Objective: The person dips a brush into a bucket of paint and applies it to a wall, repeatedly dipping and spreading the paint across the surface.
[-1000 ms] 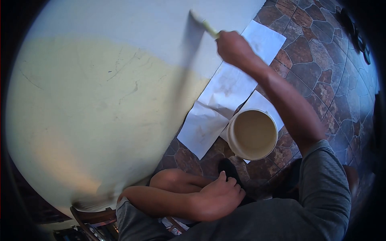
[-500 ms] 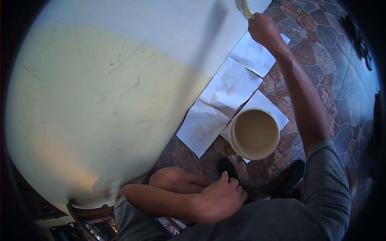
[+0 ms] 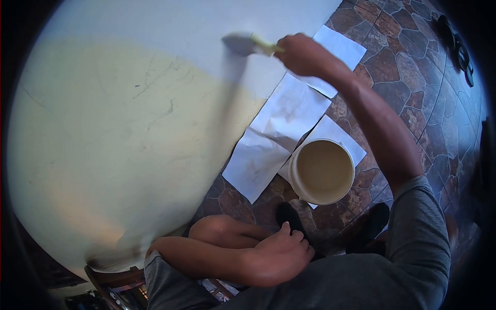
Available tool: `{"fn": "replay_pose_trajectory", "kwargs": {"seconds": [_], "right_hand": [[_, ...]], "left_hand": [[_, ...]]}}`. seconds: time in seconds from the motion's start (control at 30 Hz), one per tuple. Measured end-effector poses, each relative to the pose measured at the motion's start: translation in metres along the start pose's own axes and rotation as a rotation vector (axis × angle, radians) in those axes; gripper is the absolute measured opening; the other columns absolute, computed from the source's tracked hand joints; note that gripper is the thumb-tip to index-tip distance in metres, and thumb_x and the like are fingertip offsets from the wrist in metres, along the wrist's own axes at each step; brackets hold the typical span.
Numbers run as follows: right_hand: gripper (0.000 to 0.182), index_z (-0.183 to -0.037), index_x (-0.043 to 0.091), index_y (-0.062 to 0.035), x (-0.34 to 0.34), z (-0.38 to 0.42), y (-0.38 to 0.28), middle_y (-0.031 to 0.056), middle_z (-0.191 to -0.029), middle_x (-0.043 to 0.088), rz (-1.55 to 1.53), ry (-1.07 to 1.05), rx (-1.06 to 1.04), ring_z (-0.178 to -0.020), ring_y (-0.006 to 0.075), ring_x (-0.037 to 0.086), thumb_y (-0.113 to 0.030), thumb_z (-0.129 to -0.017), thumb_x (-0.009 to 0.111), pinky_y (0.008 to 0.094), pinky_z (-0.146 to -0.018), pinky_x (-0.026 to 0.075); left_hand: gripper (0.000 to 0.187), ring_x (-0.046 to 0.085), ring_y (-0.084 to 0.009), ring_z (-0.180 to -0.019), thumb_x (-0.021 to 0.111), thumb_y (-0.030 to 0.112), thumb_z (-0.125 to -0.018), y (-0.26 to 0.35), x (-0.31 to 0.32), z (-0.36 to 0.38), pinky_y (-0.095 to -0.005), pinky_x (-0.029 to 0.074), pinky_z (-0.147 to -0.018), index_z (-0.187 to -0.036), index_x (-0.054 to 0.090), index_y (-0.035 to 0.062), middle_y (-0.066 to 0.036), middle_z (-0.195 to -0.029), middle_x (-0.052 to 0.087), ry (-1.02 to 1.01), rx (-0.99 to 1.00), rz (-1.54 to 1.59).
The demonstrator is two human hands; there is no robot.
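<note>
My right hand (image 3: 305,55) is wrapped round the pale yellow-green handle of a wide brush (image 3: 240,44), whose head is against or close to the wall (image 3: 129,119). The wall is white in its upper part and cream-yellow below, with a few thin cracks or scuffs. My left hand (image 3: 284,254) rests near my knee with nothing visible in it, its fingers loosely bent and partly apart. A round bucket (image 3: 324,171) with beige contents stands on a paper sheet, below my right forearm.
White paper sheets (image 3: 293,111) lie along the foot of the wall on the stone-patterned floor (image 3: 392,62). Dark sandals (image 3: 457,49) are at the upper right. A wooden chair (image 3: 113,279) stands at the lower left, and my dark-covered feet are below the bucket.
My right hand has moved left and slightly down with the brush, from the wall's edge to over the white part. My left hand has hardly moved.
</note>
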State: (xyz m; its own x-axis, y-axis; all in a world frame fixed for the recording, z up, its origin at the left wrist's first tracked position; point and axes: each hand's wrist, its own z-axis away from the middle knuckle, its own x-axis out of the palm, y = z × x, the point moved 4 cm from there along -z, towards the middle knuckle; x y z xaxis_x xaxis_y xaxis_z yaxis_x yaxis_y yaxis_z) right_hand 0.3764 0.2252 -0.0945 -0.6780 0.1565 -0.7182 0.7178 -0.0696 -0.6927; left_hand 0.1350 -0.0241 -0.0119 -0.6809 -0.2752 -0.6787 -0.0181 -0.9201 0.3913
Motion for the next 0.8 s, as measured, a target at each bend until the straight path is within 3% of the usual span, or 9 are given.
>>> {"fn": "replay_pose_trajectory", "kwargs": {"seconds": [0.1, 0.2, 0.23, 0.33, 0.43, 0.57, 0.63, 0.73, 0.8], "right_hand": [[0.027, -0.095, 0.073, 0.0046, -0.027, -0.016, 0.043, 0.0285, -0.091, 0.071, 0.046, 0.230, 0.133, -0.086, 0.0432, 0.071, -0.017, -0.089, 0.059, 0.0498, -0.078, 0.055], [0.028, -0.097, 0.073, 0.0034, -0.028, -0.001, 0.025, 0.0266, -0.091, 0.072, 0.043, 0.153, 0.099, -0.088, 0.0430, 0.070, -0.019, -0.090, 0.058, 0.0495, -0.079, 0.055], [0.031, -0.105, 0.073, -0.0003, -0.014, 0.002, 0.017, 0.0246, -0.088, 0.071, 0.034, 0.086, -0.033, -0.079, 0.0411, 0.068, -0.028, -0.098, 0.061, 0.0481, -0.077, 0.053], [0.034, -0.104, 0.074, -0.0028, 0.012, 0.022, -0.033, 0.0229, -0.087, 0.071, 0.006, -0.159, -0.118, -0.081, 0.0407, 0.068, -0.034, -0.098, 0.063, 0.0481, -0.077, 0.053], [0.036, -0.102, 0.074, -0.0026, 0.027, -0.007, -0.009, 0.0231, -0.086, 0.071, 0.105, -0.029, -0.035, -0.082, 0.0399, 0.068, -0.037, -0.098, 0.063, 0.0484, -0.076, 0.053], [0.037, -0.104, 0.075, -0.0027, -0.002, -0.007, 0.017, 0.0233, -0.087, 0.071, 0.122, 0.048, 0.072, -0.081, 0.0384, 0.069, -0.038, -0.098, 0.062, 0.0475, -0.076, 0.053], [0.037, -0.109, 0.075, -0.0039, -0.003, 0.002, 0.014, 0.0233, -0.088, 0.072, 0.063, -0.106, -0.026, -0.079, 0.0383, 0.068, -0.037, -0.098, 0.064, 0.0462, -0.076, 0.053], [0.036, -0.112, 0.075, -0.0048, 0.009, 0.007, -0.010, 0.0234, -0.088, 0.072, 0.031, -0.177, -0.116, -0.078, 0.0371, 0.068, -0.036, -0.097, 0.065, 0.0449, -0.076, 0.053], [0.036, -0.110, 0.076, -0.0040, 0.015, -0.014, 0.007, 0.0209, -0.084, 0.072, 0.131, 0.044, -0.051, -0.074, 0.0352, 0.069, -0.036, -0.097, 0.066, 0.0448, -0.072, 0.053]], "left_hand": [[0.025, 0.063, -0.0253, -0.091, 0.060, 0.019, -0.086, -0.004, -0.004, 0.003, -0.0463, 0.050, -0.085, -0.103, 0.065, 0.0017, -0.010, -0.089, 0.064, 0.015, -0.033, -0.032], [0.026, 0.063, -0.0249, -0.090, 0.060, 0.020, -0.086, -0.007, 0.000, 0.005, -0.0454, 0.050, -0.084, -0.103, 0.065, 0.0015, -0.009, -0.088, 0.064, 0.040, -0.056, 0.011], [0.026, 0.063, -0.0249, -0.090, 0.060, 0.020, -0.086, -0.007, 0.000, 0.005, -0.0454, 0.050, -0.084, -0.103, 0.065, 0.0015, -0.009, -0.088, 0.064, 0.040, -0.055, 0.009], [0.027, 0.063, -0.0250, -0.090, 0.060, 0.020, -0.085, -0.005, 0.000, 0.005, -0.0450, 0.050, -0.085, -0.103, 0.065, 0.0013, -0.009, -0.087, 0.064, 0.024, -0.039, 0.009], [0.027, 0.063, -0.0252, -0.091, 0.061, 0.019, -0.084, 0.002, 0.000, 0.007, -0.0454, 0.050, -0.086, -0.104, 0.065, 0.0013, -0.009, -0.088, 0.064, 0.050, -0.036, -0.018], [0.027, 0.064, -0.0259, -0.091, 0.061, 0.020, -0.085, 0.002, 0.001, 0.013, -0.0458, 0.050, -0.086, -0.104, 0.066, 0.0010, -0.010, -0.088, 0.065, 0.062, -0.049, -0.002], [0.027, 0.064, -0.0259, -0.091, 0.061, 0.020, -0.085, 0.000, 0.003, 0.016, -0.0458, 0.050, -0.086, -0.104, 0.066, 0.0011, -0.010, -0.088, 0.065, 0.072, -0.059, -0.016], [0.028, 0.064, -0.0257, -0.090, 0.061, 0.020, -0.084, -0.001, 0.004, 0.016, -0.0452, 0.050, -0.086, -0.104, 0.066, 0.0007, -0.010, -0.088, 0.065, 0.122, -0.068, -0.036], [0.032, 0.064, -0.0256, -0.090, 0.061, 0.021, -0.084, 0.001, 0.001, 0.015, -0.0447, 0.050, -0.086, -0.107, 0.066, -0.0002, -0.011, -0.089, 0.066, 0.080, -0.035, -0.029]]}}
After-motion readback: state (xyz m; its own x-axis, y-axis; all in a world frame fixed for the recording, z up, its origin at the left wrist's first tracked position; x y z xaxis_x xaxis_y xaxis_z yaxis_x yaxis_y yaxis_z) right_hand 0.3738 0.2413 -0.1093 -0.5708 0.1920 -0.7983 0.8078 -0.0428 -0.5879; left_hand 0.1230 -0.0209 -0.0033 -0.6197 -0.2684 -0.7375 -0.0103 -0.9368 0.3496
